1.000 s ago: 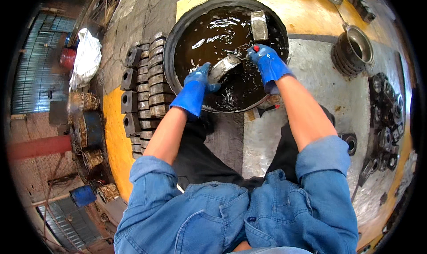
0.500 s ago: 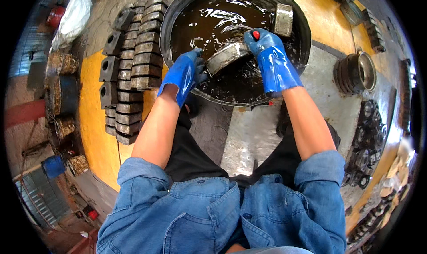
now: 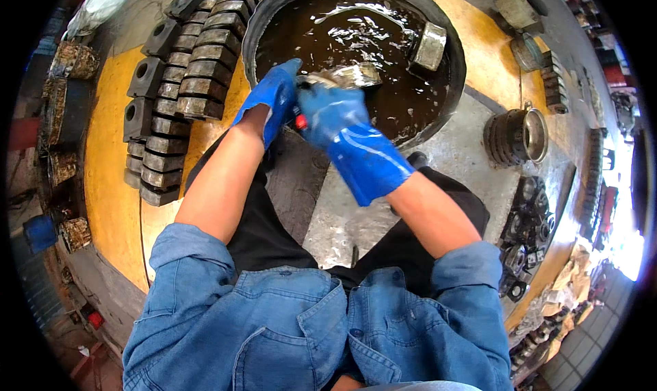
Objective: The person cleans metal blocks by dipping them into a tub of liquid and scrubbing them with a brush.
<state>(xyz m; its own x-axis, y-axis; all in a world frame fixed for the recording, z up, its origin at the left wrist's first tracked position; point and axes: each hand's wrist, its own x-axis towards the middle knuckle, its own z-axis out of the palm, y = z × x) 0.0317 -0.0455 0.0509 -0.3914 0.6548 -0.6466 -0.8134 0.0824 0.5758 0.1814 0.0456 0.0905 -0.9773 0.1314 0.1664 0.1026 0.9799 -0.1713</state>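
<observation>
Both my hands wear blue rubber gloves over a round black tub (image 3: 460,69) of dark, oily liquid. My left hand (image 3: 276,93) is at the tub's near left rim, its fingers curled at the left end of a thick, curved metal part (image 3: 357,75). Blurred by motion, my right hand (image 3: 334,114) is closed on a red-ended handle (image 3: 301,122) and lies across the near side of that part. The tool's working end is mostly hidden and smeared. A second metal part (image 3: 429,46) stands in the liquid near the tub's right wall.
Rows of stacked metal blocks (image 3: 209,66) and dark blocks with holes (image 3: 145,72) stand left of the tub. To the right are stacked metal rings (image 3: 517,136), and nearer me a cluster of small dark parts (image 3: 527,233). A rusty cylinder (image 3: 514,7) stands at the far right.
My right hand has swung left and nearer, toward my left hand, with the red-ended handle in it. The curved part now sits flatter. The whole view has shifted slightly.
</observation>
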